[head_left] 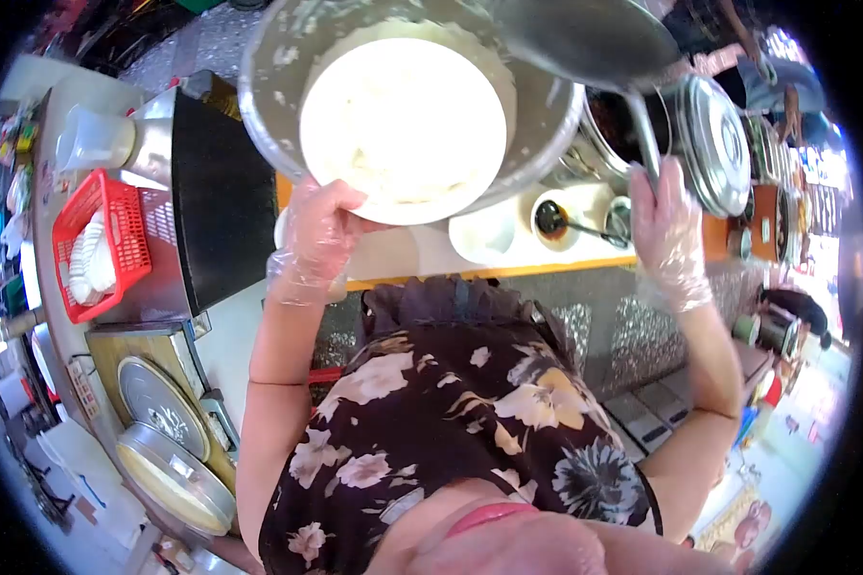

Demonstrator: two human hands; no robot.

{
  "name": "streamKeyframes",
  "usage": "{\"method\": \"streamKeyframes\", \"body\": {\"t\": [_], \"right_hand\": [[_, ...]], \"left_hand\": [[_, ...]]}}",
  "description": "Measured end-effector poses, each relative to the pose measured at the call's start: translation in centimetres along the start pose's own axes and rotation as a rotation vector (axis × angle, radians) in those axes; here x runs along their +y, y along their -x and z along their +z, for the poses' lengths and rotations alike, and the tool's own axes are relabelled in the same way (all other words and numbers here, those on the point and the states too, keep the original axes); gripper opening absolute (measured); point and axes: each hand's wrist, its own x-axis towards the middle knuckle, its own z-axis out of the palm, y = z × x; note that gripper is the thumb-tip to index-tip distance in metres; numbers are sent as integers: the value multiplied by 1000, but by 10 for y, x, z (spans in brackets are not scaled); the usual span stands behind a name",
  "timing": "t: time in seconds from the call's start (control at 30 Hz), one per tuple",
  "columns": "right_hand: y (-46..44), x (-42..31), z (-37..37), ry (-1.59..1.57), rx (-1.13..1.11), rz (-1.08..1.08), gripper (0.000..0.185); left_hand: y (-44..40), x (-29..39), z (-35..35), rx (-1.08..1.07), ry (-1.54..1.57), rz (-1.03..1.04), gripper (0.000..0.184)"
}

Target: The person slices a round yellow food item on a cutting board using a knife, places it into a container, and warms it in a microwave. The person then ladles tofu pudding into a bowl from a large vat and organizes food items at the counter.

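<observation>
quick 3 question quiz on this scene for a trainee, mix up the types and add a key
1. Multiple choice: what does the left hand hold?
a) a knife
b) a white dish
c) a pot lid

2. True or false: the right hand grips the handle of a large metal scoop.

3. Fill in the colour: the plastic basket on the person's left is ____.

Key: 1 b; 2 true; 3 red
</observation>
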Motion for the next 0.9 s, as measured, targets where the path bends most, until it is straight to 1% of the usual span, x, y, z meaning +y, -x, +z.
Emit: {"method": "streamKeyframes", "body": {"t": [0.03,0.07,0.1,0.13,0.17,0.2,0.23,0.27,0.3,0.37,0.43,0.47,0.5,0.57,0.6,0.63,0.67,0.7,0.73,0.77,0.83,0.87,0.9], "right_hand": [[24,31,10,-5,45,79,18],[57,78,41,-181,-1,282,21],[84,105,72,-143,-148,405,25],[111,131,102,-87,-308,515,31],[121,140,134,-242,-545,709,34],[139,166,187,-121,-647,380,36],[139,171,221,-244,-746,407,35],[136,171,254,-333,-695,299,31],[141,202,325,-99,-829,-192,29],[130,218,387,-238,-848,-421,27],[116,221,476,20,-1353,-472,40],[117,241,468,14,-1361,-489,40],[117,254,444,-40,-1157,-349,39],[90,268,272,-280,-606,29,29],[99,322,285,-142,-125,-314,24],[71,340,258,101,-571,19,24],[93,385,277,376,-162,-179,27],[92,420,289,479,-197,-231,29],[92,446,291,552,-170,-425,29],[90,461,289,544,-163,-437,29],[83,472,285,444,-401,-653,29],[79,463,271,317,-510,-500,26],[73,447,237,243,-643,-362,20]], "left_hand": [[0,-2,5,-25,-22,-19,64],[1,-9,10,3,-54,-3,63],[2,-16,15,30,-86,10,63],[3,-20,15,-4,-96,-18,62],[4,-32,14,21,-256,82,61],[6,-39,29,41,-53,82,60],[11,-46,25,64,-76,15,59],[18,-53,28,68,-41,27,57],[24,-65,53,165,-69,60,58],[36,-88,103,363,-132,119,58],[46,-122,124,469,-137,121,63],[53,-139,117,488,-141,122,63],[63,-156,97,416,-2,85,65],[75,-197,94,363,126,43,67],[78,-218,99,331,174,35,67],[80,-233,108,301,223,31,67],[75,-245,133,358,229,24,68],[69,-256,157,416,235,18,68],[68,-271,162,436,298,33,69],[65,-284,170,454,362,50,70],[57,-298,191,624,344,135,72],[61,-309,177,597,314,109,71],[63,-315,165,568,289,87,70]]}}
